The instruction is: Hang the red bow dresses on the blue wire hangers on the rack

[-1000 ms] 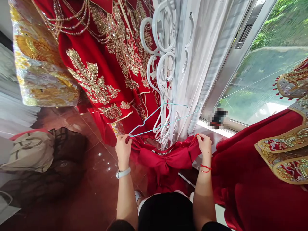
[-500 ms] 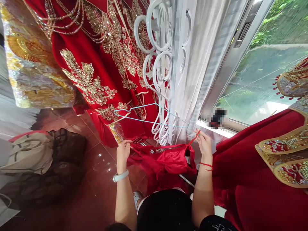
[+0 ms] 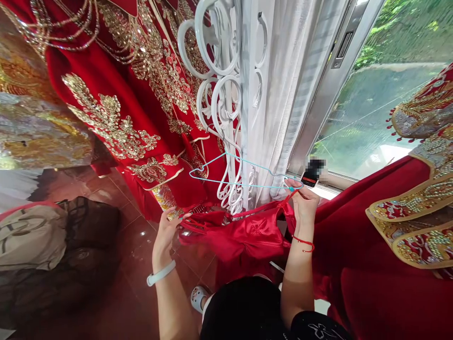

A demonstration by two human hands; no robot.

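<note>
A shiny red satin dress (image 3: pixel 247 231) with thin straps is stretched between my hands. Its left side is at the fingertips of my left hand (image 3: pixel 166 231), which pinch a strap. My right hand (image 3: pixel 305 203) grips the other red strap (image 3: pixel 285 203) close to the right end of a light blue wire hanger (image 3: pixel 244 185). Hanger and strap appear to touch at those fingers. The hanger hangs by its hook from a white scrolled metal stand, and its left end is bare. Folds hide the lower part of the dress.
Gold-embroidered red garments (image 3: pixel 116 123) hang at the left of the white scrolled stand (image 3: pixel 226 99). More red and beaded garments (image 3: pixel 417 217) hang on the right by the window (image 3: pixel 396 108). Bags (image 3: pixel 38 236) lie on the tiled floor at left.
My right hand has brought the red strap up to the hanger's right end. The hanger has shifted right, and my left hand has moved left and slightly lower, its fingers more extended.
</note>
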